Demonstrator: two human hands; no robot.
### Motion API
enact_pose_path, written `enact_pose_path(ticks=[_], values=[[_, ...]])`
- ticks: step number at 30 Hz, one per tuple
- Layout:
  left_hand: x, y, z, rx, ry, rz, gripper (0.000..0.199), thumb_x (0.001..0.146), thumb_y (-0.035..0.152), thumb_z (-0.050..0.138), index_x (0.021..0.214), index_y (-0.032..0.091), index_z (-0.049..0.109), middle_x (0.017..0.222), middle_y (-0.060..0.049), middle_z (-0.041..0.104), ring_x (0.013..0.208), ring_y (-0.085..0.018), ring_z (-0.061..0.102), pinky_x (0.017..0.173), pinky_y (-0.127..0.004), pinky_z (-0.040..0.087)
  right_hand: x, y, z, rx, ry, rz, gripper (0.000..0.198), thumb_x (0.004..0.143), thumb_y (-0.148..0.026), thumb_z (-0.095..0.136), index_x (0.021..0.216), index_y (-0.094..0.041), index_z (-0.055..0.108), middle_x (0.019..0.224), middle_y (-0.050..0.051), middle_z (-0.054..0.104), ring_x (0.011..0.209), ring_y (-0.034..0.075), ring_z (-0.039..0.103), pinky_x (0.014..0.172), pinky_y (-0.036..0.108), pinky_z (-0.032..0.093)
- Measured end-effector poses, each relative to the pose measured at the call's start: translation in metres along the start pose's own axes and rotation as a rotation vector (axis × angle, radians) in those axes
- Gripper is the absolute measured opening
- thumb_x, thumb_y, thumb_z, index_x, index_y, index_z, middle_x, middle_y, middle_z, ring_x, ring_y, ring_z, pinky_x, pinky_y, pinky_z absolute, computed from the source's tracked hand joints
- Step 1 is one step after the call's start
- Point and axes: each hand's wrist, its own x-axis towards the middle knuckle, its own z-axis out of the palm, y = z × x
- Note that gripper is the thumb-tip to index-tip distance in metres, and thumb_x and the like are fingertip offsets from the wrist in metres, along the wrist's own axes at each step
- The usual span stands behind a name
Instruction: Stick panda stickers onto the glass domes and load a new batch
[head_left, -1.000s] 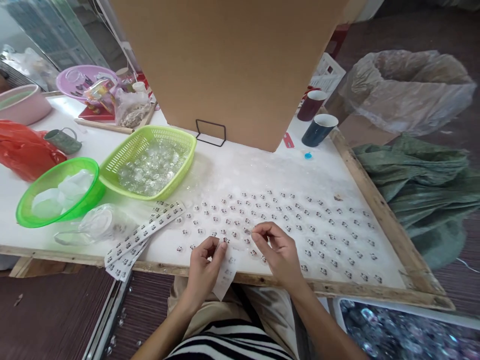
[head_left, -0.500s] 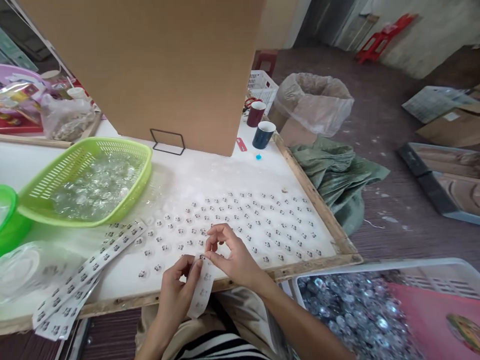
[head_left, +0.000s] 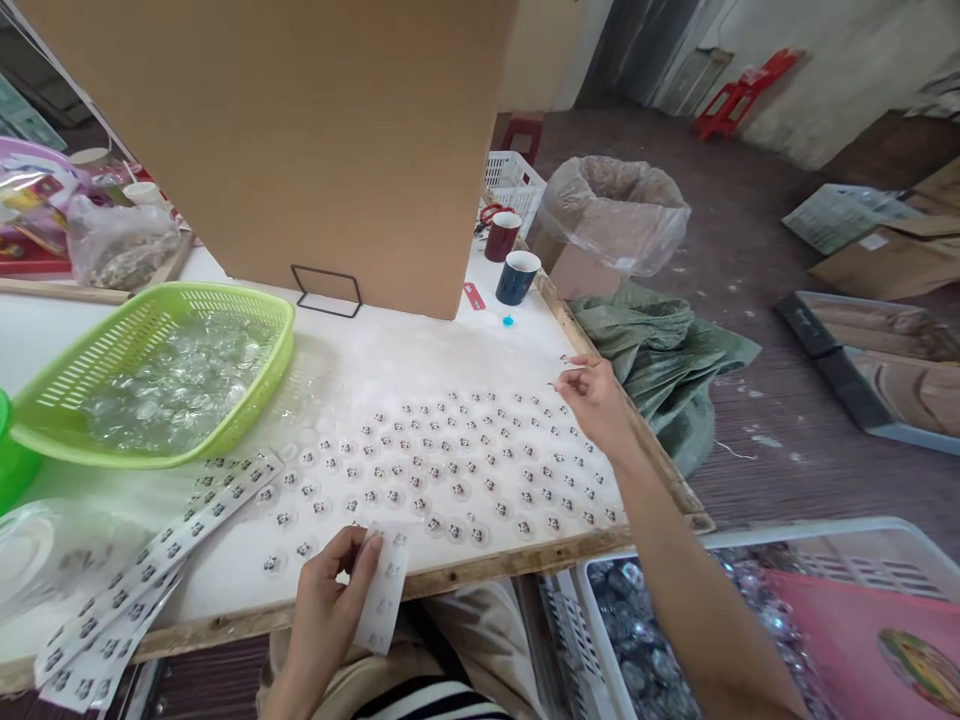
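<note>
My left hand [head_left: 330, 600] pinches a strip of sticker paper [head_left: 384, 590] between thumb and fingers at the table's front edge; faint panda prints show on it. Over the right side of the table, my right hand [head_left: 596, 405] has its fingers drawn together. A tiny dark panda sticker [head_left: 564, 358] seems to cling at its fingertip. Below and left of that hand, many clear round pieces with panda faces [head_left: 459, 489] lie in loose rows on the white tabletop [head_left: 405, 350]. Printed panda sticker strips [head_left: 150, 560] overlap at the left, running over the front edge.
A green basket [head_left: 289, 365] of clear pieces stands at left, beside a clear plastic container [head_left: 67, 550]. A cardboard sheet [head_left: 300, 150] rises behind. Two mugs, red [head_left: 501, 240] and blue [head_left: 516, 282], stand near the wooden rim [head_left: 660, 460]. A white crate [head_left: 885, 535] sits lower right.
My right hand has left the strip and moved right and away from me, to the table's far right side. My left hand keeps the strip, slightly lower. The view has shifted a little.
</note>
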Motion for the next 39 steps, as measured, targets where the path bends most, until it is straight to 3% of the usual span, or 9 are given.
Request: enact_pose_path(ticks=[4, 8, 12, 20, 28, 33, 37, 39], values=[[-0.001, 0.004, 0.004, -0.028, 0.047, -0.006, 0.037, 0.087, 0.05, 0.06, 0.071, 0.017, 0.061, 0.063, 0.001, 0.047, 0.059, -0.013, 0.046, 0.045, -0.017, 0.035, 0.029, 0.041, -0.034, -0.301, 0.096, -0.011, 0.035, 0.074, -0.029, 0.06, 0.103, -0.022, 0.042, 0.08, 0.0, 0.059, 0.077, 0.019, 0.058, 0.071, 0.034, 0.041], [0.0, 0.008, 0.007, 0.005, 0.059, 0.04, 0.036, 0.087, 0.048, 0.061, 0.069, 0.017, 0.06, 0.063, 0.002, 0.046, 0.06, -0.012, 0.043, 0.05, -0.018, 0.035, 0.035, 0.061, -0.037, -0.28, 0.016, 0.011, 0.039, 0.072, -0.029, 0.059, 0.106, -0.022, 0.041, 0.075, -0.001, 0.058, 0.072, 0.018, 0.058, 0.068, 0.032, 0.044], [0.001, 0.008, 0.007, 0.014, 0.054, 0.035, 0.038, 0.086, 0.051, 0.061, 0.07, 0.017, 0.061, 0.063, 0.001, 0.047, 0.06, -0.013, 0.044, 0.05, -0.018, 0.036, 0.043, 0.073, -0.033, -0.223, -0.026, 0.129, 0.04, 0.067, -0.025, 0.06, 0.102, -0.022, 0.041, 0.071, -0.002, 0.056, 0.064, 0.017, 0.056, 0.058, 0.029, 0.043], [-0.001, 0.011, 0.008, 0.017, 0.085, 0.04, 0.041, 0.085, 0.054, 0.061, 0.068, 0.017, 0.06, 0.061, 0.002, 0.047, 0.058, -0.012, 0.043, 0.047, -0.018, 0.035, 0.048, 0.085, -0.028, -0.299, -0.056, 0.17, 0.037, 0.068, -0.018, 0.057, 0.102, -0.023, 0.044, 0.07, -0.002, 0.057, 0.063, 0.018, 0.059, 0.056, 0.028, 0.045], [0.001, 0.009, 0.008, -0.004, 0.113, 0.031, 0.045, 0.084, 0.06, 0.059, 0.068, 0.018, 0.062, 0.057, 0.001, 0.051, 0.053, -0.013, 0.048, 0.041, -0.019, 0.036, 0.044, 0.09, -0.019, -0.622, -0.118, 0.017, 0.034, 0.073, -0.016, 0.053, 0.107, -0.021, 0.048, 0.076, 0.001, 0.06, 0.07, 0.02, 0.06, 0.069, 0.031, 0.044], [0.001, 0.009, 0.008, 0.026, 0.088, 0.037, 0.04, 0.086, 0.053, 0.061, 0.067, 0.017, 0.06, 0.06, 0.002, 0.046, 0.056, -0.012, 0.044, 0.045, -0.018, 0.036, 0.045, 0.09, -0.024, -0.647, -0.06, -0.025, 0.034, 0.072, -0.023, 0.058, 0.105, -0.02, 0.05, 0.091, 0.005, 0.058, 0.071, 0.019, 0.056, 0.071, 0.032, 0.045], [0.002, 0.01, 0.008, 0.016, 0.084, 0.034, 0.039, 0.086, 0.052, 0.061, 0.067, 0.017, 0.06, 0.061, 0.002, 0.046, 0.056, -0.012, 0.044, 0.046, -0.018, 0.036, 0.05, 0.087, -0.039, -0.594, 0.075, 0.004, 0.018, 0.076, -0.03, 0.059, 0.091, -0.021, 0.054, 0.09, 0.006, 0.061, 0.069, 0.018, 0.054, 0.074, 0.034, 0.046], [0.003, 0.011, 0.008, 0.01, 0.077, 0.024, 0.04, 0.086, 0.052, 0.06, 0.068, 0.017, 0.06, 0.06, 0.002, 0.045, 0.056, -0.013, 0.044, 0.046, -0.019, 0.037, 0.053, 0.084, -0.048, -0.555, 0.075, 0.064, 0.013, 0.077, -0.032, 0.057, 0.082, -0.021, 0.056, 0.083, 0.005, 0.063, 0.067, 0.018, 0.054, 0.071, 0.033, 0.046]])
